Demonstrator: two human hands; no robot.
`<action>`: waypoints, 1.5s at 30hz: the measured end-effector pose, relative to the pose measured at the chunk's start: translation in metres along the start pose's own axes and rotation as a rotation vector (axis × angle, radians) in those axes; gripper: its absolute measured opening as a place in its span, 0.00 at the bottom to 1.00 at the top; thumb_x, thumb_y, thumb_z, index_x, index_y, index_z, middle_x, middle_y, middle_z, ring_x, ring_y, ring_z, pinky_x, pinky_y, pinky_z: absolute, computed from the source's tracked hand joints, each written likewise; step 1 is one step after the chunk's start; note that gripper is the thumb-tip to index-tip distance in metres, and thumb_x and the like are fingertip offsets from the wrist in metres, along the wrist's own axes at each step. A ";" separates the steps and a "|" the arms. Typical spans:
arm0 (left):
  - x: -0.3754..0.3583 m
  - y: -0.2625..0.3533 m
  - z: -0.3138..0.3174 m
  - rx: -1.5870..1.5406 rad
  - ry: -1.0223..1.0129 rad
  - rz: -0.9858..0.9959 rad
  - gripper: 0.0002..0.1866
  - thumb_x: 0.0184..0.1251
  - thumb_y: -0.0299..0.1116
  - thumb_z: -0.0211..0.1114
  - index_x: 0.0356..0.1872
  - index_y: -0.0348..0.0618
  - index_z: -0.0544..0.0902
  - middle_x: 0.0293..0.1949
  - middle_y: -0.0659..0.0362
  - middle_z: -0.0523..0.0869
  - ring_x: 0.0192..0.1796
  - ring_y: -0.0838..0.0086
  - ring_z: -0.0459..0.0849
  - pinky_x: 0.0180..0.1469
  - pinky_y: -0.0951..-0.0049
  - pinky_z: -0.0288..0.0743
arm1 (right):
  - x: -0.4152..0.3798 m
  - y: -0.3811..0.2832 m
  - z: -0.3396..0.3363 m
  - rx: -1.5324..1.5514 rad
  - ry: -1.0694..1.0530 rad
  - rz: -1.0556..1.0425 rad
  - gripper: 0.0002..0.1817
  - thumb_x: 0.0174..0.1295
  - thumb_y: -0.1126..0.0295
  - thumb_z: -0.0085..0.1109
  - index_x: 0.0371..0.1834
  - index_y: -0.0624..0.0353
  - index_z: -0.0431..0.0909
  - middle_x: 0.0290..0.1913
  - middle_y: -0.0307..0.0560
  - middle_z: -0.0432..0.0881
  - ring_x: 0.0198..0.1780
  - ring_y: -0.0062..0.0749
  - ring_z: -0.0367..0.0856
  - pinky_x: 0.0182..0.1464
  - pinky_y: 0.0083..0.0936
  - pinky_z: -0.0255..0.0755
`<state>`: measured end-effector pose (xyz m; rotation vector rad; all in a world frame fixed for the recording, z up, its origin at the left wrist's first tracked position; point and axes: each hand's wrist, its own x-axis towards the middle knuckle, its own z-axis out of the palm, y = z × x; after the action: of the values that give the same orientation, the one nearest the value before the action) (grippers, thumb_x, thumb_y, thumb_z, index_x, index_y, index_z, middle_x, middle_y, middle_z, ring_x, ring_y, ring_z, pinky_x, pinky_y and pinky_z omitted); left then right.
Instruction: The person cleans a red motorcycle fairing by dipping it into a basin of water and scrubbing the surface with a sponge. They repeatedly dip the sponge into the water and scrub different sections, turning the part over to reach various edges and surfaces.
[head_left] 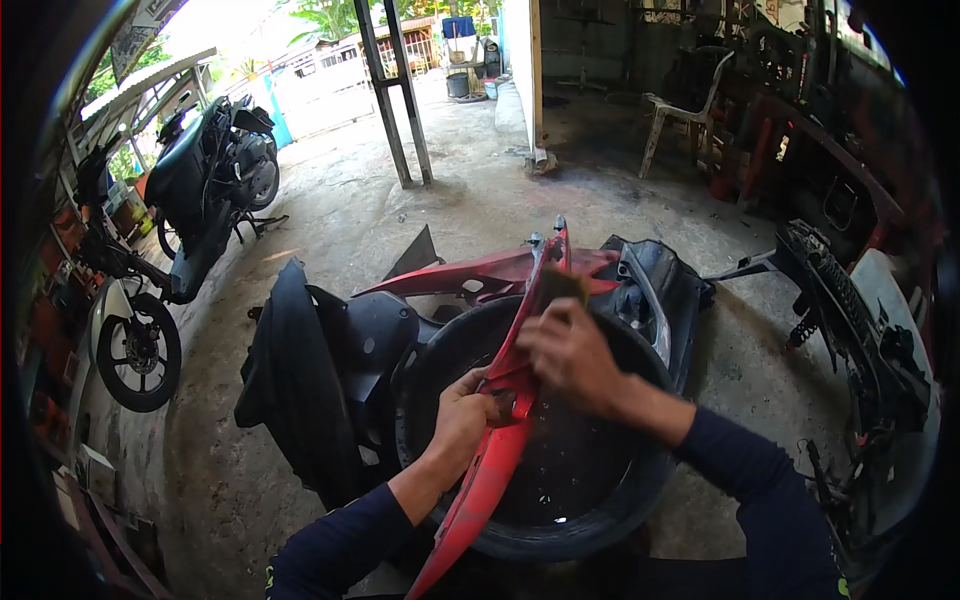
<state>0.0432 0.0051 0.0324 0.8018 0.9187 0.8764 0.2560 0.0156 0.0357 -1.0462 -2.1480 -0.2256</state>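
A long red plastic panel [500, 455] stands at a slant over a round black basin [625, 510] of dark water. My left hand [462, 420] is closed around the panel's edge near its middle. Higher up, my right hand [570, 355] is closed on a dark pad [562, 290] with a yellowish edge, held against or very near the panel's upper part. The right fingers are slightly blurred. Behind the basin lies another red panel [440, 280].
Black plastic parts [305, 380] lie left of the basin, with more dark parts [665, 290] at its back right. A motorcycle [200, 190] stands at left. A partly stripped vehicle body [880, 340] is at right. Farther off are a metal post [397, 100] and a chair [690, 112].
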 end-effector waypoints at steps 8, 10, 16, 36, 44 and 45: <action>0.000 -0.001 -0.003 -0.036 -0.029 -0.009 0.29 0.53 0.08 0.51 0.58 0.35 0.82 0.45 0.54 0.89 0.43 0.70 0.89 0.45 0.71 0.87 | 0.005 -0.005 -0.002 -0.045 0.000 0.058 0.18 0.56 0.75 0.67 0.52 0.56 0.86 0.55 0.42 0.86 0.58 0.47 0.76 0.62 0.42 0.73; 0.007 -0.012 -0.011 -0.042 -0.049 0.010 0.29 0.52 0.08 0.51 0.58 0.35 0.82 0.45 0.54 0.89 0.43 0.70 0.89 0.45 0.70 0.87 | -0.004 -0.034 -0.001 0.048 -0.009 -0.058 0.16 0.58 0.73 0.66 0.51 0.56 0.86 0.55 0.42 0.87 0.57 0.47 0.76 0.61 0.40 0.74; 0.005 -0.008 -0.008 -0.037 -0.061 0.017 0.29 0.50 0.09 0.52 0.56 0.36 0.82 0.44 0.53 0.89 0.43 0.69 0.89 0.43 0.67 0.88 | 0.002 0.003 -0.003 -0.117 -0.027 0.062 0.19 0.54 0.72 0.69 0.51 0.57 0.85 0.56 0.43 0.85 0.60 0.47 0.76 0.66 0.41 0.74; 0.004 -0.005 -0.008 -0.001 -0.083 0.023 0.30 0.51 0.09 0.52 0.58 0.36 0.81 0.45 0.50 0.89 0.41 0.65 0.90 0.40 0.60 0.91 | -0.006 -0.025 -0.006 0.130 -0.057 -0.028 0.16 0.59 0.74 0.63 0.50 0.58 0.88 0.58 0.45 0.87 0.60 0.48 0.75 0.66 0.43 0.73; -0.002 -0.001 -0.019 0.007 -0.043 0.043 0.30 0.52 0.09 0.51 0.58 0.37 0.82 0.47 0.53 0.89 0.50 0.69 0.90 0.52 0.64 0.90 | -0.025 0.048 -0.004 0.127 0.199 0.475 0.16 0.72 0.73 0.53 0.56 0.61 0.88 0.56 0.50 0.88 0.60 0.42 0.80 0.69 0.35 0.69; -0.001 0.000 -0.022 0.020 -0.041 0.055 0.30 0.52 0.10 0.50 0.58 0.37 0.82 0.49 0.53 0.88 0.52 0.68 0.90 0.53 0.61 0.90 | -0.040 0.049 0.003 0.338 0.258 0.668 0.17 0.73 0.72 0.51 0.56 0.63 0.88 0.55 0.51 0.89 0.59 0.39 0.82 0.68 0.33 0.70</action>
<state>0.0229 0.0085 0.0240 0.8629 0.8743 0.8961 0.3070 0.0243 -0.0010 -1.3718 -1.4451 0.2940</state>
